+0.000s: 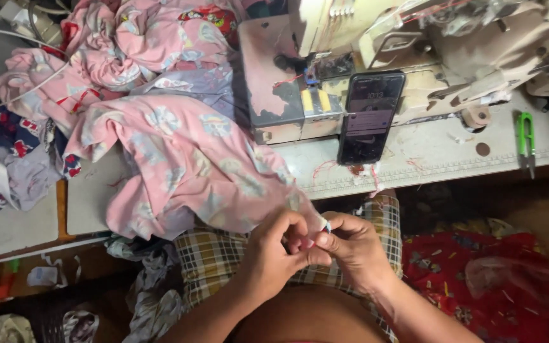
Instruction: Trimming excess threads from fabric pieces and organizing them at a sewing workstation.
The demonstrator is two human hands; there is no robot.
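Over your lap, your left hand [277, 254] and right hand [351, 248] both pinch pink printed cotton garment [185, 165] corner, keeping edge taut; rest drapes off counter [440, 152].

The pink floral-print garment [185, 165] lies crumpled, draping off the tabletop [440, 152] edge left of the sewing machine [414, 57], one corner pinched.

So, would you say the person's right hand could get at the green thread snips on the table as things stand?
Probably yes. The green thread snips lie in the open on the table, to the right, with nothing over them. But the right hand is pinching the pink fabric and would have to let go first.
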